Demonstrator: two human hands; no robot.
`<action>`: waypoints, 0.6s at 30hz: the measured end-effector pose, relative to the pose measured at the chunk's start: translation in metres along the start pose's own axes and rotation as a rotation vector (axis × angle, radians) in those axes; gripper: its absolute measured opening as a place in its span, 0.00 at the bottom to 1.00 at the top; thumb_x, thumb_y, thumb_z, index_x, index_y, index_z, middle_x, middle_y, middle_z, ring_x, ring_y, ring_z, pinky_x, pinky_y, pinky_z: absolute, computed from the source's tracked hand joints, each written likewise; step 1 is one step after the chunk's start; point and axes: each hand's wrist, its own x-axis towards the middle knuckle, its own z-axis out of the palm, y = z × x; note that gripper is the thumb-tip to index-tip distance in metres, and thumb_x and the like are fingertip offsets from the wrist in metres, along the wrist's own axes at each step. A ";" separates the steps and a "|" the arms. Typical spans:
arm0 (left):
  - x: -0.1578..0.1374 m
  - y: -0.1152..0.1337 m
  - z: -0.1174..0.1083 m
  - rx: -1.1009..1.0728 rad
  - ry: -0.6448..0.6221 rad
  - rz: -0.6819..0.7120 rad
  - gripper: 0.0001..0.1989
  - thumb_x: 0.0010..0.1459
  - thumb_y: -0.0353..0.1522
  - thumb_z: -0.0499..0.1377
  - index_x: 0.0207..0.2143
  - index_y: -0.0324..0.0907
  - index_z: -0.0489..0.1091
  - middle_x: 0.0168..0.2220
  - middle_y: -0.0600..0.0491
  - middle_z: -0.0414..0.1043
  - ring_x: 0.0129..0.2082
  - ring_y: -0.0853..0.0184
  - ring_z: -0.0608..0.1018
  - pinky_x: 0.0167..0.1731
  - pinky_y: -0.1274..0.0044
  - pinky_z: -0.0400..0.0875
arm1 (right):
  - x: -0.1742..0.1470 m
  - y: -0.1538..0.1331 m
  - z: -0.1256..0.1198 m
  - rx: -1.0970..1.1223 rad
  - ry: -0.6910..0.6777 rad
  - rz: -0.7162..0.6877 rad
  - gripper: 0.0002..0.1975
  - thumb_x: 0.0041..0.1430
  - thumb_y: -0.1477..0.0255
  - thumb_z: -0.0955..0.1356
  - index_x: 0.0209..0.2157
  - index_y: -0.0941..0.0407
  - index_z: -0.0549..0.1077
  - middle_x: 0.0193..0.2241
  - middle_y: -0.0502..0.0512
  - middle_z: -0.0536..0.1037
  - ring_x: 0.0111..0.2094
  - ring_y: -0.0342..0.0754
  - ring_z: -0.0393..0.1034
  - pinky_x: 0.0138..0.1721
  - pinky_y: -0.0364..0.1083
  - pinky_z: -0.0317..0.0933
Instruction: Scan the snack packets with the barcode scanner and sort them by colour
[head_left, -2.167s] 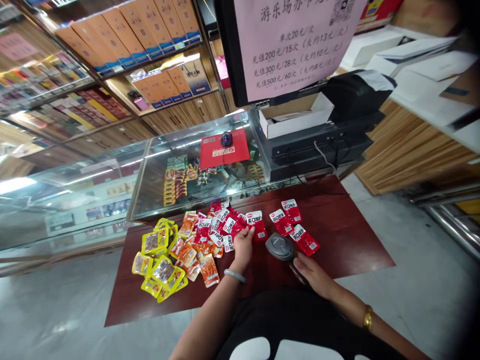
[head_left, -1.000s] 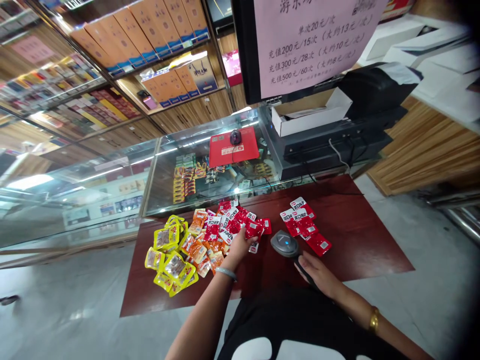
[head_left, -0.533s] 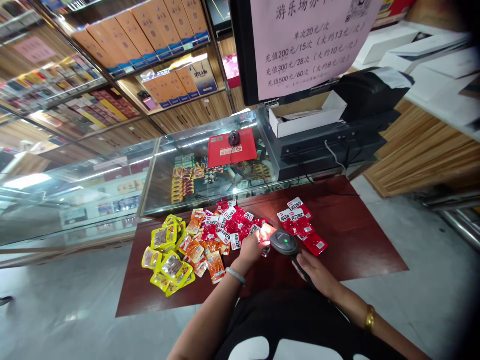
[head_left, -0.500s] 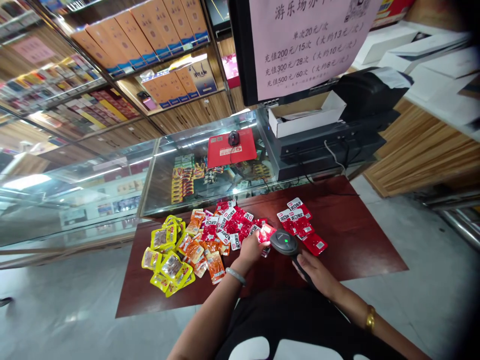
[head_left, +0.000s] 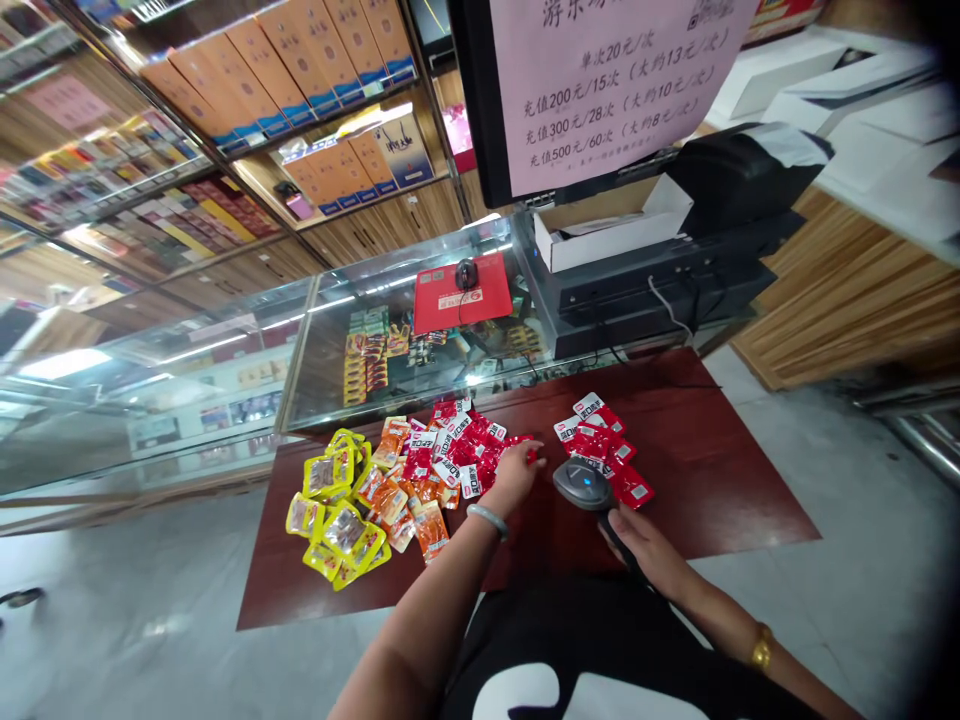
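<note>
Right hand [head_left: 643, 545] is wrapping its fingers firmly round the handle of a gray handheld barcode scanner [head_left: 583, 485]; a blue light is glowing on the scanner head. Left hand [head_left: 516, 478] is reaching palm-down to the left of the scanner, fingers partly extended over the near right edge of a heap of red snack packets [head_left: 480, 435]; a bit of red is showing at the fingertips, can't tell if it's being gripped. That heap is lying left of the scanner on the dark red tabletop [head_left: 705, 490]. A smaller group of red packets [head_left: 598, 440] is overlapping just beyond and to the right of the scanner head. Orange packets [head_left: 390, 500] are lying farther left of the scanner, touching the red heap; yellow-edged packets [head_left: 345, 530] are piling up farthest left, against the orange ones. Beyond the scanner, to the left, a black mouse [head_left: 466, 274] is sitting on a red mouse pad [head_left: 487, 303], on a glass display case [head_left: 409, 390]. Straight beyond the scanner, an open white box [head_left: 570, 253] is resting below a monitor [head_left: 476, 120] bearing a pink price sign [head_left: 600, 90].
</note>
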 end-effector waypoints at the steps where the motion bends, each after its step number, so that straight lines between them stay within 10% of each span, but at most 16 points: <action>1: -0.003 -0.006 -0.009 0.185 0.044 0.000 0.22 0.59 0.27 0.60 0.56 0.45 0.72 0.54 0.43 0.73 0.54 0.57 0.74 0.56 0.67 0.65 | 0.000 0.000 0.001 0.012 0.004 0.011 0.28 0.56 0.42 0.69 0.46 0.49 0.77 0.31 0.52 0.77 0.35 0.54 0.73 0.42 0.53 0.69; 5: -0.006 -0.024 -0.033 0.724 0.062 0.004 0.26 0.63 0.25 0.52 0.62 0.48 0.66 0.63 0.41 0.62 0.59 0.51 0.66 0.57 0.61 0.61 | 0.002 0.004 0.004 0.027 -0.005 0.027 0.25 0.56 0.43 0.69 0.41 0.50 0.76 0.27 0.48 0.72 0.31 0.50 0.70 0.37 0.49 0.67; 10: 0.006 -0.019 -0.045 0.872 -0.035 0.099 0.18 0.64 0.26 0.51 0.53 0.37 0.72 0.56 0.37 0.69 0.58 0.52 0.67 0.56 0.64 0.61 | 0.005 0.005 0.009 0.014 -0.026 0.011 0.24 0.57 0.43 0.69 0.37 0.50 0.74 0.26 0.47 0.70 0.28 0.49 0.66 0.33 0.47 0.65; 18: 0.003 -0.031 -0.056 0.142 0.104 -0.250 0.20 0.51 0.38 0.69 0.45 0.39 0.73 0.35 0.46 0.78 0.36 0.59 0.79 0.39 0.72 0.68 | 0.010 -0.002 0.015 -0.063 -0.061 -0.043 0.24 0.61 0.45 0.67 0.41 0.51 0.75 0.28 0.49 0.72 0.31 0.50 0.68 0.33 0.48 0.66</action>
